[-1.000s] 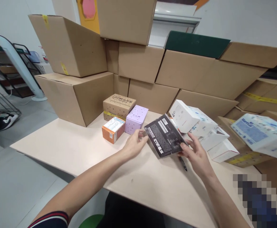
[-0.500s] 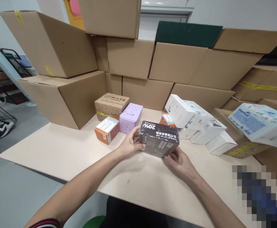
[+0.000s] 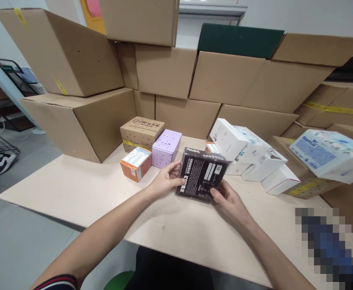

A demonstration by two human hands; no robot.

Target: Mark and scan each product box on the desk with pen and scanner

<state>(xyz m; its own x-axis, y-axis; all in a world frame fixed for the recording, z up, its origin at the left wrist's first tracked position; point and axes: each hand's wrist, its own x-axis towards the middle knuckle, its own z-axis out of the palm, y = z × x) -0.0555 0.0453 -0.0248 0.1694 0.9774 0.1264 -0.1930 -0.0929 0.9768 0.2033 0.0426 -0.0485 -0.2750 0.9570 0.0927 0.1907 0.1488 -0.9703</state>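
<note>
A dark brown snack box [image 3: 201,173] with white print is held between both hands over the front part of the table. On its left side my left hand [image 3: 168,179] is closed round the edge, thumb on the printed face. My right hand [image 3: 226,197] grips the lower right corner, thumb on the same face and the other fingers hidden behind. Left of the held box stand a lilac box [image 3: 166,149] and an orange-and-white box [image 3: 136,163]. A second orange box [image 3: 212,148] shows partly behind the dark box.
White boxes [image 3: 229,139] are stacked to the right, with a white-and-blue tissue pack [image 3: 327,155] beyond. A dotted brown carton [image 3: 142,131] stands at the back left. Large cardboard boxes [image 3: 188,117] form a wall behind. The table's front edge [image 3: 164,251] is near me.
The dark box has tilted in my hands, so its broad printed face now turns toward me. My right thumb has come onto that face. The view has shifted slightly.
</note>
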